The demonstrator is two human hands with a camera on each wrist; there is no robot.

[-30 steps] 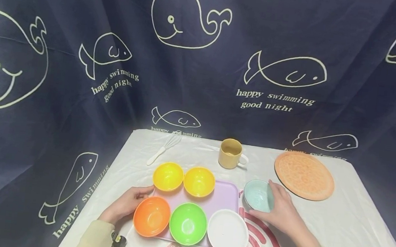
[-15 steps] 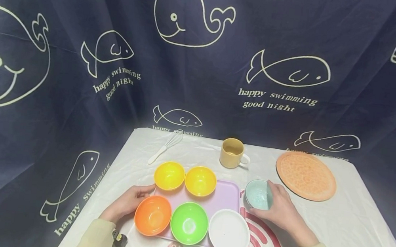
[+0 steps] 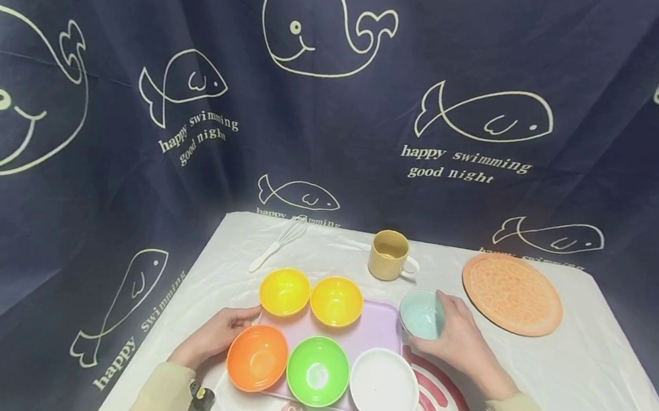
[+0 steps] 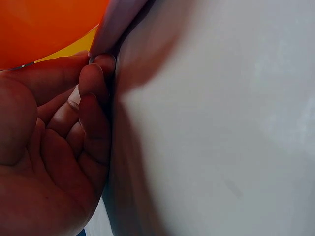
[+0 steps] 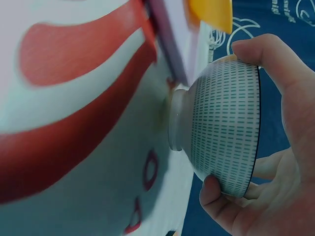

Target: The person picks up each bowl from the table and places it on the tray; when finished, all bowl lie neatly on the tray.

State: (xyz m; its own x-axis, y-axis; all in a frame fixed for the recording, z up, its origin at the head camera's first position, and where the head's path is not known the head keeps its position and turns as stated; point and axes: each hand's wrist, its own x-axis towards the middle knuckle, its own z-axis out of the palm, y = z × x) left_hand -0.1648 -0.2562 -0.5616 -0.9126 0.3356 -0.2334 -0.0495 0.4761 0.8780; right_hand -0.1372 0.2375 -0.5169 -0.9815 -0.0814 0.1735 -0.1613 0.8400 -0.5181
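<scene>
My right hand (image 3: 462,337) grips a light blue bowl (image 3: 421,313) at the right edge of the lilac tray (image 3: 379,317). The right wrist view shows the patterned outside of this bowl (image 5: 224,123), thumb and fingers spread across its rim, its foot just off the tablecloth. At the tray's left side, my left hand (image 3: 220,333) holds the edge, its curled fingers (image 4: 93,113) against the rim. On the tray sit two yellow bowls (image 3: 285,292) behind, with an orange bowl (image 3: 257,359), a green bowl (image 3: 318,371) and a white bowl (image 3: 385,387) in front.
Behind the tray stand a tan mug (image 3: 388,256) with a white handle and, farther left, a white whisk (image 3: 279,246). A round orange board (image 3: 513,294) lies at the back right. A dark blue curtain (image 3: 337,127) hangs behind the white-covered table (image 3: 580,388).
My right hand has lifted the light blue bowl slightly and carried it left to the tray's edge. My left hand stays at the tray. The head view has shifted slightly.
</scene>
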